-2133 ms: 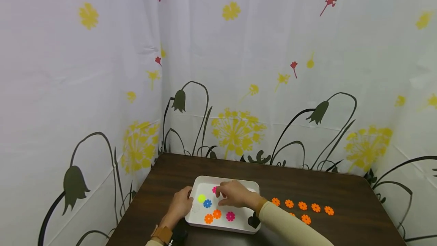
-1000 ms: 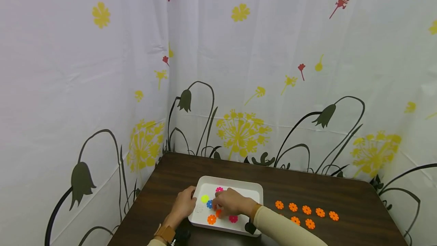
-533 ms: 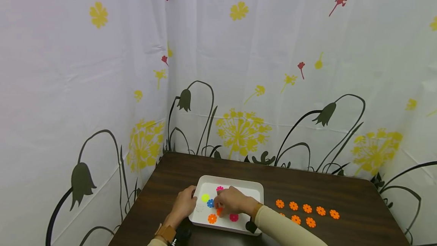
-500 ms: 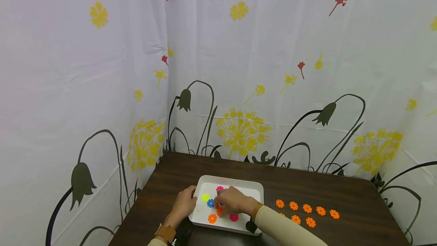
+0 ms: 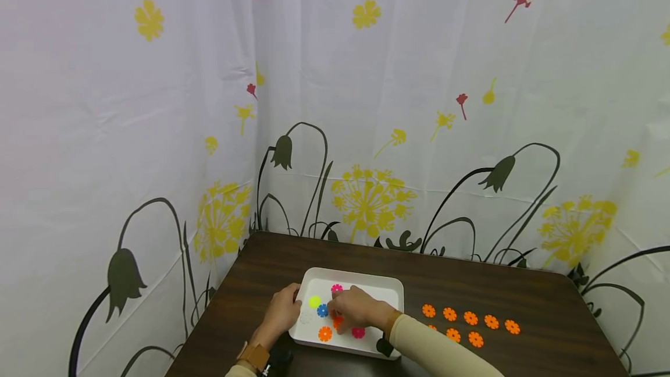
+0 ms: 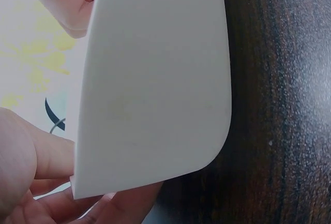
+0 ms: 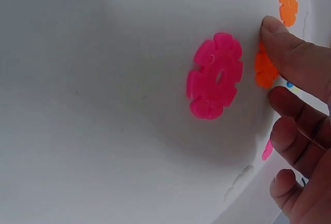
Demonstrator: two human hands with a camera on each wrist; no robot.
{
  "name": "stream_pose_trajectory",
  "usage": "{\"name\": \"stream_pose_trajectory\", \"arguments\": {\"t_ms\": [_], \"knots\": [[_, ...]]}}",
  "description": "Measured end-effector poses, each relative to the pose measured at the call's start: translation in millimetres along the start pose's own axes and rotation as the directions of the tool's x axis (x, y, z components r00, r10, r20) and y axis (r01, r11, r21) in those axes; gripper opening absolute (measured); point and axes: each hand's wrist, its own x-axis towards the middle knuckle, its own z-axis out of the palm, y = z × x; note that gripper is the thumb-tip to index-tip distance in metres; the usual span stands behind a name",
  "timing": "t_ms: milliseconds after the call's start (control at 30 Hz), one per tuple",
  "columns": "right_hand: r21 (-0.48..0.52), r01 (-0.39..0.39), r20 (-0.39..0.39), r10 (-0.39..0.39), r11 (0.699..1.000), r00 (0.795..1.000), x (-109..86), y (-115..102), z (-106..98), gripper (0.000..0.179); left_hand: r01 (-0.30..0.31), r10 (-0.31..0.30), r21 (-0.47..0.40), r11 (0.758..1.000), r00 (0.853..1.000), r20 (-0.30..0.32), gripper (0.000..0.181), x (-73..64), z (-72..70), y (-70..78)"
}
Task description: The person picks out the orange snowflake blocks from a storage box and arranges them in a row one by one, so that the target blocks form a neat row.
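Observation:
My left hand (image 5: 282, 310) grips the left edge of a shallow white tray (image 5: 379, 291). In the left wrist view the thumb (image 6: 51, 154) is at the tray's rim and the other fingers (image 6: 137, 200) reach under the end wall. My right hand (image 5: 358, 307) is inside the tray, pinching an orange interlocking disc (image 7: 265, 69) between thumb and forefinger; the disc is partly hidden. Around it lie a second orange disc (image 5: 324, 334), two pink discs, one near (image 7: 217, 76) and one far (image 5: 337, 288), a blue disc (image 5: 321, 310), a yellow disc (image 5: 314, 302) and a clear disc (image 5: 306, 316).
Right of the tray, several orange discs (image 5: 470, 317) lie in two rows on the dark wooden table (image 5: 450, 275); my right sleeve (image 5: 439, 348) passes in front of part of the nearer row. A flower-printed white curtain (image 5: 419, 74) hangs behind the table.
My right hand has come from above the tray's middle, near the far pink disc, down to the orange disc and stayed there. The left hand keeps its grip; the head view has shifted slightly.

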Motion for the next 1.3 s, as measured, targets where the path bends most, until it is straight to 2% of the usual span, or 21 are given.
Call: {"name": "stream_pose_trajectory", "arguments": {"t_ms": [367,633,900,1033,1300], "knots": [[0.051,-0.034,0.04,0.032,0.998,0.999,2.5,0,1,0.035,0.002,-0.002,-0.001,1.0,1.0,0.001,0.036,-1.5,0.0,1.5],[0.075,-0.016,0.037,0.013,0.997,0.999,-2.9,-4,-3,0.022,0.009,-0.009,-0.004,1.0,1.0,0.006,0.037,-1.6,-0.1,4.2],[0.134,-0.003,-0.01,0.004,0.991,1.0,-11.6,-3,-16,0.018,0.013,-0.013,-0.008,1.0,1.0,0.009,0.039,-0.4,1.4,0.6],[0.128,0.007,-0.044,-0.001,0.992,0.999,-15.8,0,-19,0.019,0.03,-0.03,-0.016,0.999,1.0,0.01,0.039,0.4,1.6,-0.6],[0.197,-0.071,-0.076,0.088,0.978,0.993,-29.9,16,-16,0.021,0.039,-0.039,-0.012,0.999,0.999,0.007,0.04,-0.3,3.7,0.2]]}}
